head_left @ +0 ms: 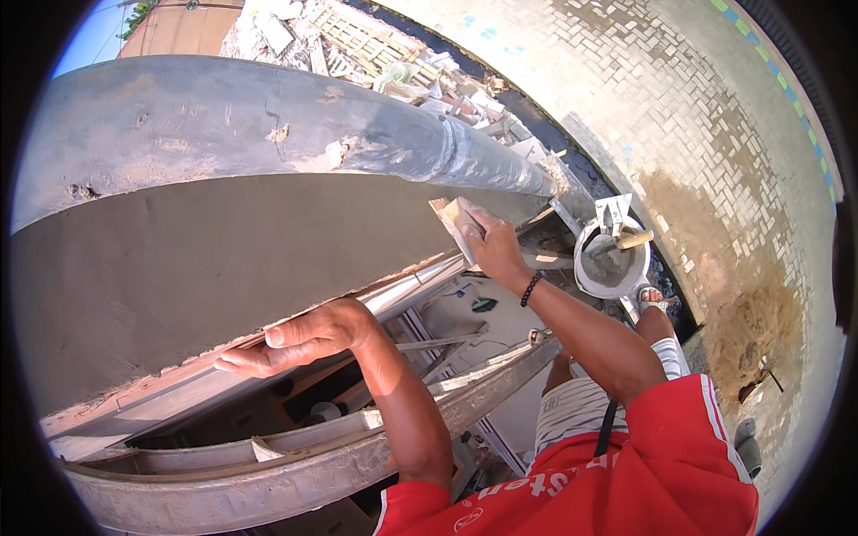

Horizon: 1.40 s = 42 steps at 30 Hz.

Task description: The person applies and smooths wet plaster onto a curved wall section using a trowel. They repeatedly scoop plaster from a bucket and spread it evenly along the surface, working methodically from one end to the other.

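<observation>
A broad face of smooth grey plaster [241, 259] runs across the left and middle. My right hand [492, 239] is closed on a plastering float [453, 228], which lies against the right end of the plaster. Below the plaster's near edge, my left hand [299, 339] has its fingers stretched out and its thumb apart, holding nothing I can see. Its fingertips are beside the edge; whether they press on it I cannot tell. To the right stands a white bucket [585, 272] of grey mortar [609, 268], with a trowel handle [635, 239] and a whitish metal blade [612, 210] at its rim.
A thick rounded grey concrete band [223, 116] borders the plaster's far side. Below my arms curves a narrow ledge [268, 496] with openings behind it. My sandaled foot [651, 293] is beside the bucket. Rubble [375, 54] lies beyond; paving [706, 98] and sand [760, 335] lie far below.
</observation>
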Motion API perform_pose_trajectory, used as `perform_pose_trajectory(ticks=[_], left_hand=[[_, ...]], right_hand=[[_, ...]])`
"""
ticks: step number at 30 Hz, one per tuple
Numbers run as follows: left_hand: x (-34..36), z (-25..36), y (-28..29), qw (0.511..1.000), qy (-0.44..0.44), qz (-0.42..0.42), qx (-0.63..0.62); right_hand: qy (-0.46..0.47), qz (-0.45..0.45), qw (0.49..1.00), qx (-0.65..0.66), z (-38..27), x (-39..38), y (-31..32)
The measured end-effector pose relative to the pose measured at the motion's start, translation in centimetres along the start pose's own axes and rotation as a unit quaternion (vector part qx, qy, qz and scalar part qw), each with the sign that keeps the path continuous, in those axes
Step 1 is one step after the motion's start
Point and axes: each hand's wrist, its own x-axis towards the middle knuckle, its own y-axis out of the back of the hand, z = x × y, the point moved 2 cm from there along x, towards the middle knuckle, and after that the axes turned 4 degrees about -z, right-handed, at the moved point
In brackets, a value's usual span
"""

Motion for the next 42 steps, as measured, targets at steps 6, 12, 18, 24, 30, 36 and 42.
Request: perform_pose_trajectory(ticks=[6,12,18,24,30,36,42], left_hand=[[0.0,-0.7,0.4,1.0,-0.002,-0.001,0.015],[0.0,-0.1,0.0,1.0,-0.017,0.006,-0.005],[-0.1,-0.2,0.3,1.0,-0.002,0.001,-0.014],[-0.2,0.0,0.3,1.0,0.005,0.012,0.012],[-0.6,-0.8,0.0,1.0,0.011,0.006,-0.005],[-0.4,-0.6,0.3,1.0,0.011,0.002,0.017],[-0.5,-0.8,0.2,1.0,0.008,0.002,0.016]], right_hand=[[0.015,-0.037,0.996,0.075,-5.1,-2.6,0.1],[-0.05,0.016,0.998,0.032,0.2,-2.7,-0.3],[0.004,0.013,0.999,0.034,-4.4,2.2,-1.7],[-0.176,-0.021,0.984,-0.002,-1.7,2.9,-2.3],[0.005,-0.022,0.996,0.086,-12.0,3.4,-1.7],[0.044,-0.023,0.997,0.055,-7.5,-4.2,0.9],[-0.042,0.022,0.999,0.024,-4.8,-1.8,-0.7]])
